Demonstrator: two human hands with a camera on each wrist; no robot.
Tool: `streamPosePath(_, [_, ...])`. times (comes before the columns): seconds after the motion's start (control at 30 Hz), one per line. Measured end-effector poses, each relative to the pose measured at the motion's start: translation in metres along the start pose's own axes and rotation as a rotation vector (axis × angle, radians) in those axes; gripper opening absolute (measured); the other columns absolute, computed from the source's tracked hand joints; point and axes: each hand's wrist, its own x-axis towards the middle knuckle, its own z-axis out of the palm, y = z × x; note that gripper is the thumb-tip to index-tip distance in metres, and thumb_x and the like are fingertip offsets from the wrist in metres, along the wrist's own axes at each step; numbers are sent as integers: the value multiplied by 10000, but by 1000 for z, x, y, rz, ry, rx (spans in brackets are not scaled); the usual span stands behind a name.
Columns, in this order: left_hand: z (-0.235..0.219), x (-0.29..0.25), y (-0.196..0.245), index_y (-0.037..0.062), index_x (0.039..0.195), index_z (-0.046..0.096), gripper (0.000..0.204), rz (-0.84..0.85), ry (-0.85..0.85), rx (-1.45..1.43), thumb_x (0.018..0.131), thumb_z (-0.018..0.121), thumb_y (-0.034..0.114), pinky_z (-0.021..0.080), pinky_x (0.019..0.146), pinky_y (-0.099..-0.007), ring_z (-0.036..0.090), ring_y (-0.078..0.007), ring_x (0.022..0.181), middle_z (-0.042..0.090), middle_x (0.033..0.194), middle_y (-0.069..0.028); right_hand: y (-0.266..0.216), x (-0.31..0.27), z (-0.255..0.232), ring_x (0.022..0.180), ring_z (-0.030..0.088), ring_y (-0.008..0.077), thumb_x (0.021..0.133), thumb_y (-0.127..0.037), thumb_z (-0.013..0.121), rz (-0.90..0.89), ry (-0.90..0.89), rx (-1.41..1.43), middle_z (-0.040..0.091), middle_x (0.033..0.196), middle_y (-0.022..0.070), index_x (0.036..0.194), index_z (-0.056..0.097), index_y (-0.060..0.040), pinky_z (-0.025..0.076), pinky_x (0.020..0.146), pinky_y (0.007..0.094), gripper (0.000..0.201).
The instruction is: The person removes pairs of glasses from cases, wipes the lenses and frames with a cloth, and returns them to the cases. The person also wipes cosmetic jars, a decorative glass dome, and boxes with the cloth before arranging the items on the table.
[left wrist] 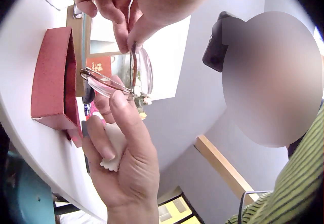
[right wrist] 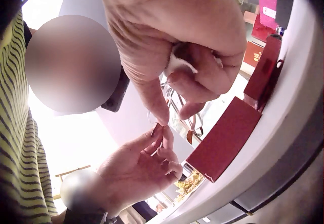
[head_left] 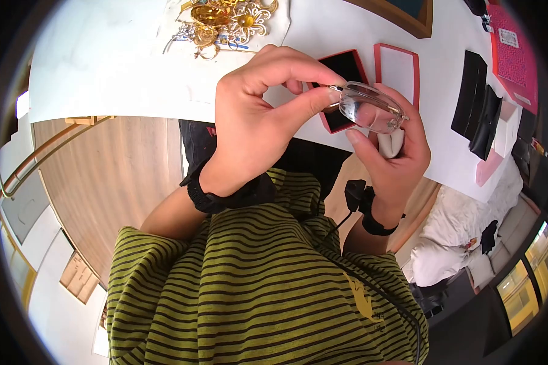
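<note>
A pair of eyeglasses (head_left: 371, 109) with clear lenses and thin metal frame is held up between both hands, above the table's front edge. My left hand (head_left: 252, 109) pinches the frame's side near the hinge between thumb and index finger. On the other side, my right hand (head_left: 402, 167) grips the glasses with its thumb and index finger. Tucked in the right palm is a folded white cloth (head_left: 391, 143), its scalloped edge (left wrist: 110, 166) showing in the left wrist view. A brown-tipped temple arm (left wrist: 134, 69) points up toward the left fingers there.
Behind the hands lie an open red box (head_left: 337, 126) with a black inside and a red-rimmed lid (head_left: 416, 61). Gold jewelry (head_left: 228, 24) is heaped at back left. Black cases (head_left: 469, 91) and a pink patterned box (head_left: 516, 61) stand right, a wooden-framed tray (head_left: 425, 24) at the back.
</note>
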Motion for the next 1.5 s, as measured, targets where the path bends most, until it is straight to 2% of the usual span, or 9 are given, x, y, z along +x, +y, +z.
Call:
streamPosePath(0.37, [0, -2, 0, -38, 911, 661, 140, -53, -17, -150, 781, 649, -89, 463, 724, -244, 585, -139, 814, 652, 900, -96, 4, -2, -2, 756, 557, 104, 647, 9, 769, 18, 13, 13, 619, 900, 63, 1002, 652, 8, 438, 628, 211, 374])
streamPosePath(0.43, [-3, -3, 1, -36, 923, 657, 139, -76, -3, -170, 793, 641, -83, 467, 730, -241, 585, -133, 817, 654, 905, -92, 3, 3, -6, 773, 547, 135, 601, -17, 793, -179, 33, -111, 591, 923, 87, 954, 661, 15, 432, 632, 226, 378])
streamPosePath(0.53, [-8, -1, 5, -31, 957, 646, 138, -173, -24, -234, 824, 621, -54, 470, 723, -236, 578, -114, 794, 659, 924, -92, -7, 6, -14, 813, 552, 160, 574, -42, 811, -156, -5, -133, 580, 984, 110, 930, 665, 17, 428, 617, 228, 390])
streamPosePath(0.6, [-11, 0, 5, -31, 980, 634, 127, -219, -21, -309, 860, 598, -8, 470, 710, -224, 584, -106, 785, 663, 935, -102, -6, 6, -14, 777, 552, 133, 583, -38, 810, -176, -22, -86, 600, 950, 98, 938, 660, 11, 399, 554, 206, 389])
streamPosePath(0.67, [-17, 2, 5, -32, 993, 626, 133, -238, -38, -323, 872, 584, 6, 478, 688, -225, 594, -112, 779, 663, 938, -112, -8, 1, -14, 732, 548, 99, 598, -28, 804, -11, -69, -38, 623, 900, 70, 928, 651, 9, 360, 500, 187, 365])
streamPosePath(0.93, [-9, -1, 2, -31, 1103, 551, 210, -331, -117, -622, 912, 486, 28, 540, 609, -289, 642, -186, 772, 641, 1014, -192, -12, -2, -5, 654, 506, 47, 641, 0, 762, 68, -37, 29, 625, 808, 13, 882, 643, -8, 324, 471, 172, 269])
streamPosePath(1.1, [-3, 0, -1, -65, 1152, 522, 270, -295, -112, -866, 912, 457, 40, 545, 738, -317, 655, -230, 891, 613, 1083, -211, -12, -1, -6, 638, 495, 38, 647, 4, 757, 96, -35, -3, 604, 785, -3, 873, 643, -13, 319, 469, 170, 253])
streamPosePath(1.3, [-3, 3, 5, -71, 1119, 561, 252, -354, -224, -689, 906, 520, 58, 534, 771, -343, 643, -216, 896, 599, 1124, -199, -20, 1, 1, 642, 495, 43, 647, -13, 773, 134, 3, 70, 591, 760, -8, 875, 644, -11, 324, 481, 170, 263])
streamPosePath(1.5, [-9, -1, 0, -33, 1031, 623, 171, -316, -181, -612, 892, 558, 42, 505, 690, -294, 618, -174, 815, 622, 1073, -166, -22, 6, 8, 644, 505, 100, 622, -35, 799, -10, -129, -1, 570, 718, 30, 892, 633, 17, 397, 571, 231, 321])
